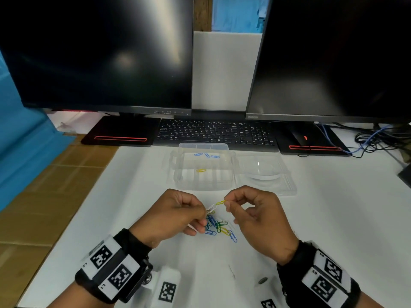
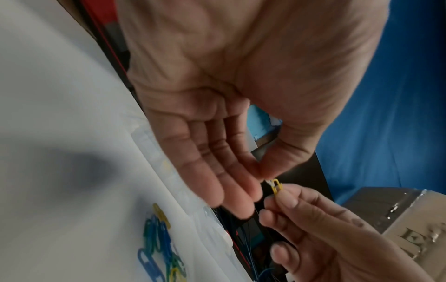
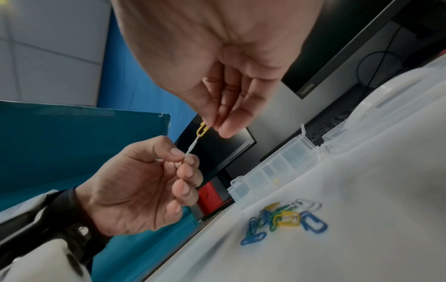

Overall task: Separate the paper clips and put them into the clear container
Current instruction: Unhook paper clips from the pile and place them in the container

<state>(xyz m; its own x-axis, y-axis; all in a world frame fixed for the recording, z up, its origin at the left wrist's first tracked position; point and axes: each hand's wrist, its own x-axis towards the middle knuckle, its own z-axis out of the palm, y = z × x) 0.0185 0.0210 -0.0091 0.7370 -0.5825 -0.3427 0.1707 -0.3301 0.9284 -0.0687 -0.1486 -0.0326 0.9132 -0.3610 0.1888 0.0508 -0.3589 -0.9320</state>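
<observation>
Paper clips (image 1: 219,227) lie in a tangled blue, green and yellow heap on the white desk (image 1: 311,218), below and between the two hands. The left hand (image 1: 175,213) pinches a white clip (image 1: 211,206); the right hand (image 1: 255,215) pinches a yellow clip (image 1: 220,202) hooked to it, both held above the heap. Just beyond the hands sits the clear container (image 1: 178,172), holding three blue clips and one yellow; its dividers are hard to make out. To the right of it lies a clear lid (image 1: 287,185). Farther off, a keyboard (image 1: 213,132) and two dark monitors (image 1: 100,52) back the desk. The wrist views are blurred.
</observation>
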